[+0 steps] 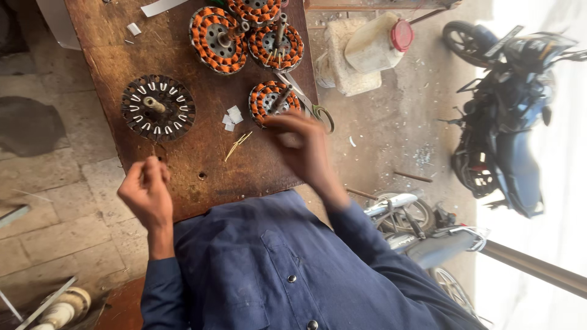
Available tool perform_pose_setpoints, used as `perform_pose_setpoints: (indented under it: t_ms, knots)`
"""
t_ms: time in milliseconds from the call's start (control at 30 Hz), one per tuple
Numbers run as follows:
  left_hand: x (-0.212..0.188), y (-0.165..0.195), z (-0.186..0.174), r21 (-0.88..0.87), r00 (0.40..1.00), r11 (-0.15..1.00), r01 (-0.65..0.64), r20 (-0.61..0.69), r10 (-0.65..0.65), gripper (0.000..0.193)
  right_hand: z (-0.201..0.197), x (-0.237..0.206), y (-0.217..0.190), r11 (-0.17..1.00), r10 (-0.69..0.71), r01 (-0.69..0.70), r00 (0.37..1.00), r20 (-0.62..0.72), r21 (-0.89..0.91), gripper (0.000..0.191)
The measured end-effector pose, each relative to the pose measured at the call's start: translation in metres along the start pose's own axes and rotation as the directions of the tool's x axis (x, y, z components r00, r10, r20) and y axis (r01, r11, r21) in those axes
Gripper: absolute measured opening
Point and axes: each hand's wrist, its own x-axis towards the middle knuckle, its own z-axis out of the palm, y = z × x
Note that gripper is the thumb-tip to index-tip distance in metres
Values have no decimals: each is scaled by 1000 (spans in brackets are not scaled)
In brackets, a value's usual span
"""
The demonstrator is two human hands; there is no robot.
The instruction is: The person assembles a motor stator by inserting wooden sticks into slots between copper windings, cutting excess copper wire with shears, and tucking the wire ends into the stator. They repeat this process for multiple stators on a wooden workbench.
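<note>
On the rusty brown metal table (202,153), four round fan stators with orange copper windings already stand wound. Three are clustered at the far edge: one (218,39), one (276,46) beside it, and one (255,8) partly cut off by the frame. A fourth wound stator (269,101) sits nearer the right edge. One dark, bare stator core with white slot insulation and a centre shaft (158,107) lies toward the left edge, apart from the rest, with no copper on it. So, judging from how they lie, four are wound and one is left.

The right hand (306,150) reaches over the right edge, just beside the fourth wound stator. It is blurred, and I cannot tell how far its fingers are closed or whether they hold anything. The left hand (147,189) hovers at the near left edge just below the bare core, its fingers (153,168) pinched together; whether a thin wire sits between them is too fine to see.

A few small white paper slips (232,117) and a bundle of thin yellowish sticks (237,144) lie between the hands. One pair of green-handled scissors (315,107) rests at the right edge.
</note>
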Motion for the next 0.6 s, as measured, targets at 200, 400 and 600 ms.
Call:
perform_pose_setpoints:
  t_ms: [200, 400, 600]
  knots:
    - [-10, -31, -54, 140, 985, 988, -71, -149, 92, 63, 110, 18, 37, 987, 132, -126, 990, 55, -99, 42]
    - [-42, -66, -108, 181, 936, 944, 276, -273, -221, 57, 130, 10, 36, 975, 180, -181, 983, -18, -131, 39]
    - [-58, -81, -115, -109, 760, 785, 610, -199, -619, 45, 123, 9, 37, 973, 216, -219, 975, -53, -68, 45]
